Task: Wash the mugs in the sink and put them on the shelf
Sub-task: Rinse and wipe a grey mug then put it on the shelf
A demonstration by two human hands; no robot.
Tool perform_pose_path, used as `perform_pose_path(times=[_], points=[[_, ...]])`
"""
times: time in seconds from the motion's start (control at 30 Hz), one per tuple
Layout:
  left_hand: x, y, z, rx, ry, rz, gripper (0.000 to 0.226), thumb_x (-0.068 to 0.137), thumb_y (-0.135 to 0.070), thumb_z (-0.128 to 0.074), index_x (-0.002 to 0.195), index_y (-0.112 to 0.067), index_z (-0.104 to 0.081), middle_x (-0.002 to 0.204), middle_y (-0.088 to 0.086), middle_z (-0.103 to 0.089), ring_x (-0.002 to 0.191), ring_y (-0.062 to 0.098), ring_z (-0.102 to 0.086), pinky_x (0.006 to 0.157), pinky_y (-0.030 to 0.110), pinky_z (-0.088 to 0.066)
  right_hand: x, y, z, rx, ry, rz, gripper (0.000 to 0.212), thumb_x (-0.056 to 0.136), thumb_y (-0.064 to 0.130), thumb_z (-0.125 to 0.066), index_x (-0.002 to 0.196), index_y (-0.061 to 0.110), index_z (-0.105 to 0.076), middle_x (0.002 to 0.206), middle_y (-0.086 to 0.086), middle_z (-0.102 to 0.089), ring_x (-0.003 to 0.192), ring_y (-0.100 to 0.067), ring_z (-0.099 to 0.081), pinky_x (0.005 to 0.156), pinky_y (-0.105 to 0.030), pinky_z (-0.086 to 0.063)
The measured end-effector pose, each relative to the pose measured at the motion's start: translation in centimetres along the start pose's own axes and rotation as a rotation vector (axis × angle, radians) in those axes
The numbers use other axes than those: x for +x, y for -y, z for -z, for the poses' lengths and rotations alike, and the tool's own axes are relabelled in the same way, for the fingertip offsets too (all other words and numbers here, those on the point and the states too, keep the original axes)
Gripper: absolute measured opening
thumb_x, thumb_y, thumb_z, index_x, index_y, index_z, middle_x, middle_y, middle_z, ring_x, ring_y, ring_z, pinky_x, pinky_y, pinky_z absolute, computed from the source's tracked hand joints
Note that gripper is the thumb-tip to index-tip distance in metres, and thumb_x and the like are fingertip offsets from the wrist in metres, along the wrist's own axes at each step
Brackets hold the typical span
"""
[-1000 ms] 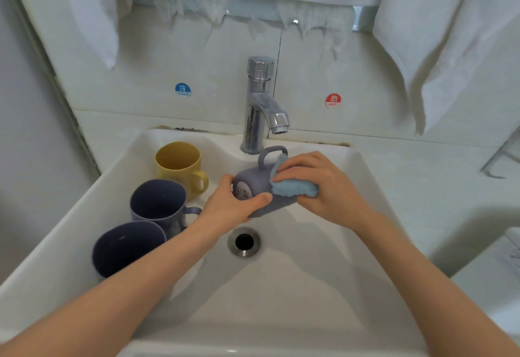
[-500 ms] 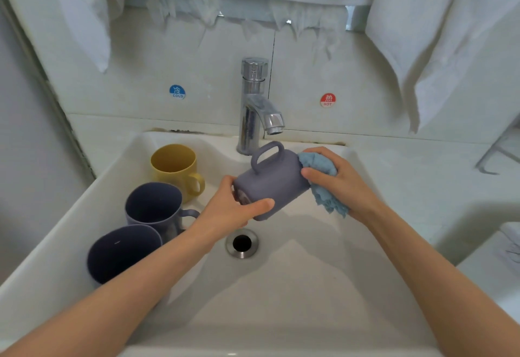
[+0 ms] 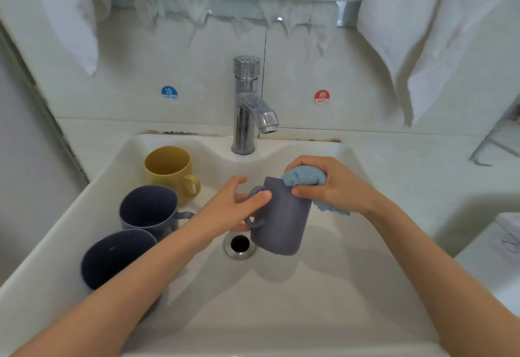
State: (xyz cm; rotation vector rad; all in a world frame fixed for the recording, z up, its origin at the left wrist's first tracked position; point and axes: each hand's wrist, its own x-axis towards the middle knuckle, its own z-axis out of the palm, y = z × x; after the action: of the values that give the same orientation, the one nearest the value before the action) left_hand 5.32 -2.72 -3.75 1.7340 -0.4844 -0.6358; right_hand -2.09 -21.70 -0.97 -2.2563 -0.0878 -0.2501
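While the matte grey-purple mug (image 3: 278, 216) is being gripped by the left hand (image 3: 230, 210) at frame centre, its rim is being scrubbed with a blue cloth (image 3: 304, 178) clutched in the right hand (image 3: 337, 190). Rinsing is likely being needed next.

grey mug (image 3: 281, 224) held above the drain (image 3: 240, 244), roughly upright, handle facing left. left hand (image 3: 225, 210) holds it at the handle, thumb across the top of the loop. right hand (image 3: 332, 187) clutches a blue cloth (image 3: 304, 178) bunched at the mug's mouth, one end hanging below the palm. along the sink's (image 3: 281, 314) left wall, all upright: yellow mug (image 3: 168, 171) farthest, middle dark mug (image 3: 149, 210), near dark mug (image 3: 112, 261) partly behind the left forearm. chrome tap (image 3: 246, 109) at the back rim.
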Motion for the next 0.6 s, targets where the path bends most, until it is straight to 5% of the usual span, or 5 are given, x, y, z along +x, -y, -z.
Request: perform_pose_path(times=[0.23,0.4,0.5,0.6], points=[[0.0,0.3,-0.5,-0.03,0.0,0.021,0.023,0.1,-0.03,-0.036,0.09,-0.018,-0.054,0.084,0.005,-0.057,0.071,0.011,-0.055,0.054,0.014,-0.053,0.4,0.2,-1.4,0.062,-0.164,0.065,0.021,0.075,0.021,-0.063,0.094,0.029,-0.06,0.089,0.015,-0.063,0.081,0.0,-0.058,0.071,-0.012,-0.045],[0.3,0.2,0.4,-0.185,-0.122,0.119,0.026,0.1,-0.03,-0.037,0.11,-0.013,-0.053,0.098,0.013,-0.064,0.076,0.013,-0.062,0.054,0.019,-0.055,0.1,0.7,-1.8,0.112,-0.547,0.041,0.026,0.087,0.034,-0.058,0.112,0.028,-0.057,0.086,0.019,-0.06,0.065,0.005,-0.057,0.055,-0.007,-0.042],[0.2,0.3,0.4,-0.225,-0.134,0.128,0.029,0.1,-0.029,-0.036,0.115,-0.011,-0.052,0.109,0.021,-0.063,0.09,0.021,-0.064,0.062,0.024,-0.056,-0.1,1.4,-3.8,-0.105,-0.491,0.226,0.043,0.083,0.042,-0.053,0.122,0.025,-0.056,0.115,0.013,-0.059,0.103,-0.005,-0.055,0.09,-0.024,-0.045],[0.1,0.6,0.5,-0.276,-0.097,0.082,0.021,0.101,-0.023,-0.036,0.104,-0.016,-0.055,0.104,0.016,-0.065,0.095,0.025,-0.062,0.071,0.029,-0.057,0.1,1.3,-7.3,-0.474,-0.299,0.391,0.043,0.083,0.038,-0.052,0.123,0.022,-0.057,0.13,0.003,-0.055,0.125,-0.02,-0.045,0.098,-0.041,-0.04]])
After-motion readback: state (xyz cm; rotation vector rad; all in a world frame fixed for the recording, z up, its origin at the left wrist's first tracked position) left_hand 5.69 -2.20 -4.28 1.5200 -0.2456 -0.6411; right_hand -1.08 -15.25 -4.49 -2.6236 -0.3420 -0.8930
